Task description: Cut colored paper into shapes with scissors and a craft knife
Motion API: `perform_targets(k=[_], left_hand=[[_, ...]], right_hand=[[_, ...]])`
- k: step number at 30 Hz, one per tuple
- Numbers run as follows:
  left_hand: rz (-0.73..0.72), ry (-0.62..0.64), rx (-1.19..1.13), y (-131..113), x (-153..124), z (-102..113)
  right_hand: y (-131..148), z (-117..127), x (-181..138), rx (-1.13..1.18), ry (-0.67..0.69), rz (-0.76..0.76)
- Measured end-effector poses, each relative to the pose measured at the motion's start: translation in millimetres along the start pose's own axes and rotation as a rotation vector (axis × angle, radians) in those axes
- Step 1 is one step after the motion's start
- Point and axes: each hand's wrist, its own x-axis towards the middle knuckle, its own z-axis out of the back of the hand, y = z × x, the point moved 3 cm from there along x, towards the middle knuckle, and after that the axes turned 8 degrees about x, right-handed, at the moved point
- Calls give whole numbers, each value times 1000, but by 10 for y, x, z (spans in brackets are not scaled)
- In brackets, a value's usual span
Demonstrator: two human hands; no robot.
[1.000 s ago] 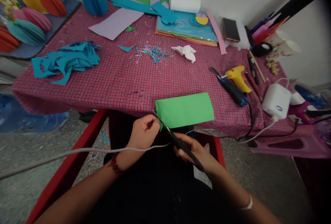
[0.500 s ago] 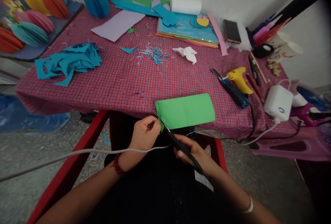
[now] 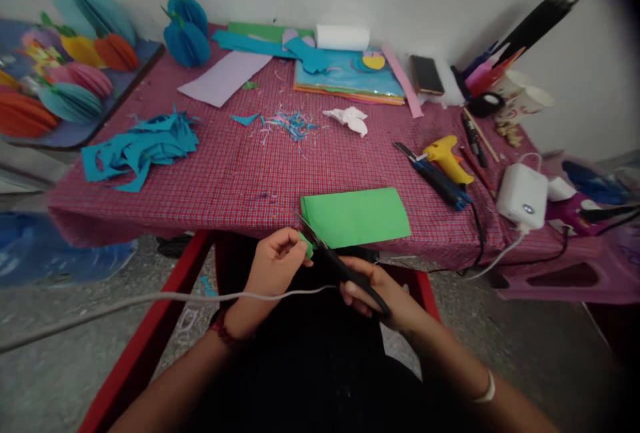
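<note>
Green paper (image 3: 357, 218) looks mid-trim: left hand (image 3: 274, 265) pinched on scrap (image 3: 307, 246), right hand (image 3: 384, 287) curled round scissors (image 3: 345, 273); next snip needs steadiness.

Paper piece (image 3: 357, 218), on table (image 3: 225, 183). Behind it, right: glue gun (image 3: 447, 158); behind, left: scrap heap (image 3: 145, 149); directly behind: tissue (image 3: 351, 119), then paper stack (image 3: 345, 78).

The light is dim, details soft, the upper-right corner black.
</note>
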Motion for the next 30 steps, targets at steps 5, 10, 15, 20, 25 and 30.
perform_targets(k=[5,10,15,20,25,30], left_hand=[[-33,29,-223,-240,2,96],[-44,36,-327,-523,114,244],[-96,86,-328,-837,412,383],[-78,255,-169,-1157,676,420],[-77,395,53,-1289,916,297],[-64,466,213,-1199,1238,189]], right_hand=[[398,19,4,-66,23,61],[1047,152,64,-729,-170,432],[1320,334,302,-1436,-467,585],[1328,314,318,-1549,-412,559],[1627,46,246,-1235,-473,744],[1919,-300,598,-924,-140,737]])
